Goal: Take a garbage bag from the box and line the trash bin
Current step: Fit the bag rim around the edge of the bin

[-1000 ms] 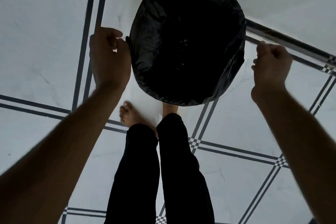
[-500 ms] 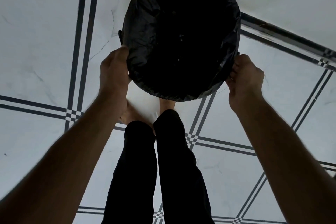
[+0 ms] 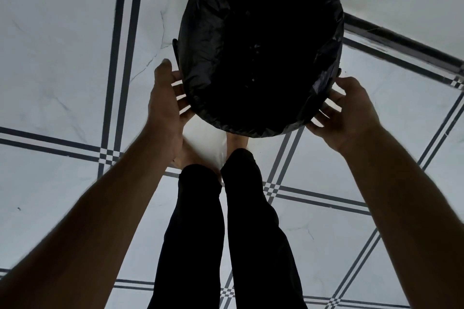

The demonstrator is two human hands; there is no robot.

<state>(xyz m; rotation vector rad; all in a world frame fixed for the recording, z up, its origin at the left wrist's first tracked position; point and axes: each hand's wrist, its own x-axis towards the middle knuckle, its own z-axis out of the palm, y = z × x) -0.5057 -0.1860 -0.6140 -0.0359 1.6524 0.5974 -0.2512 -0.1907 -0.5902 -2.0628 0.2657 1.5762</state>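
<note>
Down at the bottom, two bare forearms reach forward from either side, and between them stand the legs [image 3: 226, 233] in black trousers, bare feet just showing below the bin. The floor [image 3: 62, 57] is pale tile crossed by dark double lines.

Now the hands. The left hand [image 3: 165, 108] is at the bin's left side, fingers [image 3: 179, 94] spread and fanned against the plastic, palm facing in. The right hand [image 3: 349, 110] mirrors it on the right side, fingers splayed along the lower right edge. Both are open and flat, pressing or cupping the sides rather than pinching; whether either actually clamps any plastic, I cannot tell. They sit well apart, the whole width of the bin between them.

And there it is: the bin [image 3: 175, 50], round, standing on the floor straight ahead of the feet, only a sliver of its wall peeking out at left. The bag [image 3: 263, 45] is black and crinkled, sits inside the bin and folds out over the rim all round.
</note>
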